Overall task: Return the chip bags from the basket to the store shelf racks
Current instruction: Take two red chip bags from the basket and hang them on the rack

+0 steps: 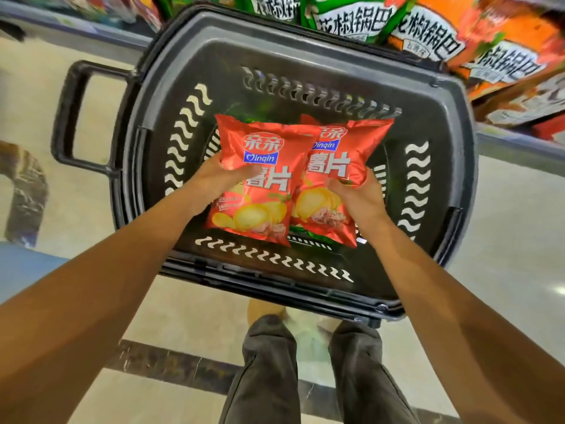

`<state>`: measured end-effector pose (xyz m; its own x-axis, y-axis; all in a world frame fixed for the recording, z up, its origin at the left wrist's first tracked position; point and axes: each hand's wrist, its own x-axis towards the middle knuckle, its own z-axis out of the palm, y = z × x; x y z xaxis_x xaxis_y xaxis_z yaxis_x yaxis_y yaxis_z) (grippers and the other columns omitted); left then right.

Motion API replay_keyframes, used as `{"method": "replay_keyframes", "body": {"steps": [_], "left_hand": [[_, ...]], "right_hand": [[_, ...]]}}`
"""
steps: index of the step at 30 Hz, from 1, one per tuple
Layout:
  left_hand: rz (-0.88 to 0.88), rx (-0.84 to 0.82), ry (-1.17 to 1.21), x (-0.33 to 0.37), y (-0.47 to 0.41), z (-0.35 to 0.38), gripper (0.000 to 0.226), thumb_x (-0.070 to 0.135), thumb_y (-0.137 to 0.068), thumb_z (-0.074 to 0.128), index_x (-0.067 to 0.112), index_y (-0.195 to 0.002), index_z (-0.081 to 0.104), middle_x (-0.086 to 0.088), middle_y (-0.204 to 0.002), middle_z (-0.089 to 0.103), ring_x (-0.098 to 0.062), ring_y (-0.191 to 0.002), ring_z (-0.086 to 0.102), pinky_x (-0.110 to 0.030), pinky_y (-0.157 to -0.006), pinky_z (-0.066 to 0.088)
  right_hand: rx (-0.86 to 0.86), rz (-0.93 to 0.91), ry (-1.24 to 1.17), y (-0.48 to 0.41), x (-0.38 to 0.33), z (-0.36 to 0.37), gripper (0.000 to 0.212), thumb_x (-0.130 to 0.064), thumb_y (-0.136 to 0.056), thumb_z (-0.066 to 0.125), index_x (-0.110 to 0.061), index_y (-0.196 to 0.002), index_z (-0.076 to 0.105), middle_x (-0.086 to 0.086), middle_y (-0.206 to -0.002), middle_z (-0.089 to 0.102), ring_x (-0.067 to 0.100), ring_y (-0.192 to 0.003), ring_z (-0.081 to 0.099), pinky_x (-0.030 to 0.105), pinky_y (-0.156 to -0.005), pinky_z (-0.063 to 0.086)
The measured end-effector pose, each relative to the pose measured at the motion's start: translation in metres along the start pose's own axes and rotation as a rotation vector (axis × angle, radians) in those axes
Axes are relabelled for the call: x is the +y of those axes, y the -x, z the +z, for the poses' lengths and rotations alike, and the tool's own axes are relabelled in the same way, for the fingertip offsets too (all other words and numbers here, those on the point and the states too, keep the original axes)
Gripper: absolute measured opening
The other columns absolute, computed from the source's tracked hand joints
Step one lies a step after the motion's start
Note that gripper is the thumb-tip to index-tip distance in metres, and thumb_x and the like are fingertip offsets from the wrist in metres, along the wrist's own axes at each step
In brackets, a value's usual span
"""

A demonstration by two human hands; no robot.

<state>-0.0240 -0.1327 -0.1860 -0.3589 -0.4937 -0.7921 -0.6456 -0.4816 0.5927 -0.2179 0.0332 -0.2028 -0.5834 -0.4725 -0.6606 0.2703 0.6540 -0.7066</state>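
Both hands reach down into a dark plastic basket [452, 166] that stands on the pale floor [519, 240] in front of the person's legs [321, 377]. The left hand [214, 175] grasps the left red chip bag [260, 179] at its left edge, about a third of the way down from the top seam; the thumb lies across the printed front and the fingers are hidden behind the bag. Most of that bag hangs below and to the right of this grip, with the picture of chips at its lower end. The right hand [357, 194] clasps the right red chip bag [342, 166] at its right side, fingers curled over the front; this bag spreads up and to the left of the grip, its top corner pointing away from the wrist. The left bag overlaps the right one along the middle, so the two touch between the hands. Both bags sit within the basket's rim; whether they are lifted clear of its bottom I cannot tell. Something green [305, 235] shows under their lower edges. Beyond the hands, at the far rim, green and orange snack bags [428, 29] fill the shelf.
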Motion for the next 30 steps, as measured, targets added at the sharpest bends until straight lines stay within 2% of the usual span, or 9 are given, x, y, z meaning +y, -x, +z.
{"method": "replay_keyframes", "body": {"steps": [3,6,11,14,17,22,24,28,30], "left_hand": [[0.045,-0.037,0.04,0.021,0.027,0.002,0.049,0.027,-0.077,0.076,0.03,-0.121,0.054,0.009,-0.105,0.07,-0.004,-0.088,0.069,-0.025,-0.075,0.053],[0.095,0.014,0.04,0.048,0.069,0.009,0.031,0.023,-0.08,0.075,0.034,-0.1,0.054,0.012,-0.095,0.067,0.001,-0.077,0.069,-0.023,-0.075,0.052],[0.141,0.014,-0.008,0.116,0.182,0.012,0.088,0.049,-0.055,0.086,0.025,-0.131,0.05,-0.001,-0.12,0.068,-0.022,-0.103,0.068,-0.045,-0.093,0.054],[0.184,-0.023,-0.011,0.163,0.255,0.025,0.075,0.038,-0.066,0.084,0.022,-0.131,0.05,-0.002,-0.118,0.068,-0.02,-0.1,0.069,-0.038,-0.086,0.057],[0.271,0.003,-0.023,0.202,0.319,0.049,0.052,0.022,-0.079,0.077,0.019,-0.126,0.053,0.0,-0.109,0.068,-0.003,-0.08,0.069,-0.017,-0.062,0.057],[0.37,-0.004,-0.032,0.256,0.405,0.12,0.039,0.011,-0.084,0.071,0.01,-0.119,0.055,0.001,-0.096,0.067,0.009,-0.059,0.065,-0.008,-0.05,0.049],[0.395,-0.021,-0.042,0.277,0.426,0.153,0.045,0.013,-0.082,0.073,0.01,-0.123,0.054,0.002,-0.097,0.067,0.01,-0.058,0.065,-0.008,-0.05,0.049],[0.451,-0.079,-0.063,0.311,0.458,0.224,0.047,0.019,-0.078,0.077,0.014,-0.12,0.056,-0.004,-0.109,0.069,-0.004,-0.076,0.068,-0.02,-0.06,0.056],[0.475,-0.096,-0.059,0.326,0.474,0.271,0.031,0.018,-0.079,0.077,0.024,-0.102,0.058,-0.003,-0.104,0.069,-0.004,-0.074,0.068,-0.029,-0.072,0.057]], "right_hand": [[0.01,-0.007,-0.07,0.026,-0.023,-0.017,0.051,-0.017,-0.076,0.078,-0.018,-0.121,0.054,-0.013,-0.096,0.064,-0.003,-0.083,0.061,0.01,-0.062,0.051],[0.028,-0.034,-0.089,0.068,-0.055,-0.042,0.051,-0.018,-0.075,0.079,-0.017,-0.121,0.058,-0.008,-0.101,0.067,0.0,-0.087,0.064,0.016,-0.075,0.054],[0.05,-0.077,-0.152,0.168,-0.118,-0.104,0.051,-0.019,-0.075,0.078,-0.018,-0.122,0.058,-0.002,-0.109,0.067,0.011,-0.096,0.066,0.029,-0.087,0.053],[0.128,-0.089,-0.192,0.234,-0.156,-0.149,0.061,-0.021,-0.074,0.08,-0.014,-0.128,0.054,0.001,-0.116,0.066,0.015,-0.1,0.065,0.03,-0.088,0.054],[0.203,-0.099,-0.235,0.299,-0.182,-0.197,0.059,-0.017,-0.074,0.08,-0.013,-0.127,0.053,0.002,-0.117,0.066,0.015,-0.101,0.065,0.031,-0.088,0.055],[0.357,-0.158,-0.241,0.387,-0.205,-0.285,0.061,-0.015,-0.072,0.081,-0.015,-0.126,0.052,0.0,-0.114,0.064,0.014,-0.099,0.063,0.023,-0.084,0.054],[0.408,-0.174,-0.244,0.413,-0.21,-0.328,0.061,-0.015,-0.074,0.08,-0.014,-0.128,0.051,-0.004,-0.11,0.062,0.009,-0.093,0.061,0.012,-0.075,0.051],[0.49,-0.195,-0.303,0.445,-0.201,-0.413,0.062,-0.014,-0.072,0.081,-0.01,-0.127,0.053,0.007,-0.119,0.065,0.018,-0.102,0.064,0.033,-0.09,0.053],[0.515,-0.208,-0.331,0.459,-0.191,-0.461,0.062,-0.013,-0.072,0.081,-0.01,-0.127,0.054,0.008,-0.119,0.066,0.019,-0.102,0.065,0.031,-0.088,0.055]]}}
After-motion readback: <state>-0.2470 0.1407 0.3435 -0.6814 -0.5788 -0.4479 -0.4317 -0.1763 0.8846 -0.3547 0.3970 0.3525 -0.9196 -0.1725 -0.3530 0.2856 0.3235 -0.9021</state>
